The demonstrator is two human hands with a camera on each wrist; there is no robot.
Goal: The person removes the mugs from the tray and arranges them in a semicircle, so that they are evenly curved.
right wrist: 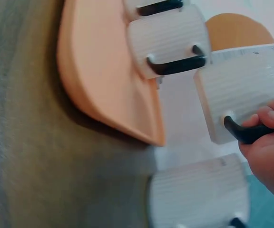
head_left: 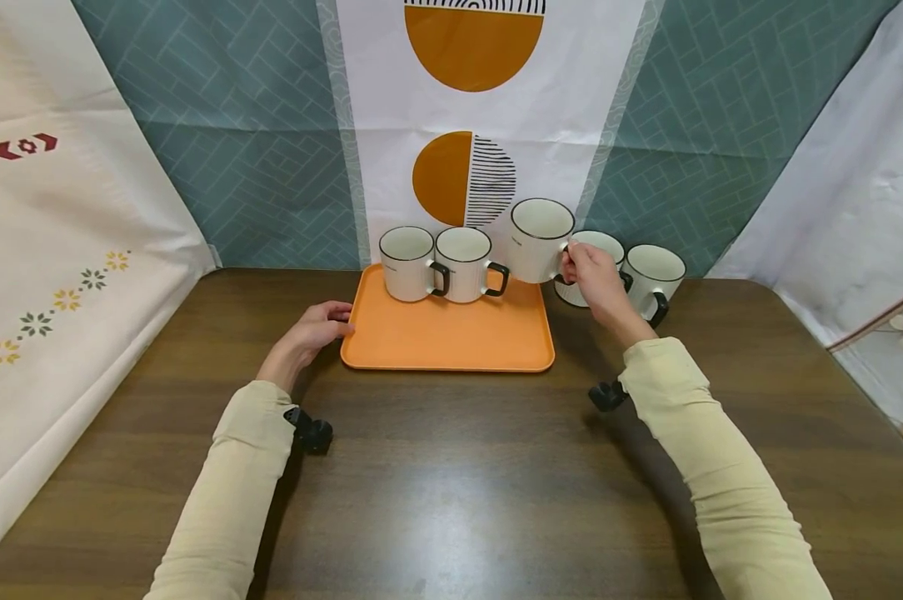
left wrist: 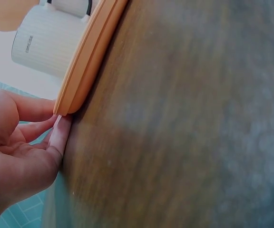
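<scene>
My right hand (head_left: 592, 273) grips a white mug (head_left: 539, 242) by its black handle. In the right wrist view this mug (right wrist: 244, 90) hangs off the table, beyond the tray's corner, with fingers curled through the handle. Two matching mugs stand side by side at the back of the orange tray (head_left: 451, 342), the left mug (head_left: 406, 262) beside the middle mug (head_left: 462, 262), handles to the right. At the tray's left edge, my left hand (head_left: 312, 333) holds the rim between thumb and fingers; the left wrist view shows the fingertips (left wrist: 62, 124) right at that rim.
Two more white mugs stand on the brown table (head_left: 451, 467) right of the tray: one mug (head_left: 597, 246) partly behind my right hand, another mug (head_left: 656, 271) farther right. A patterned cloth (head_left: 271, 150) hangs behind the table; white cloths (head_left: 69, 275) flank it.
</scene>
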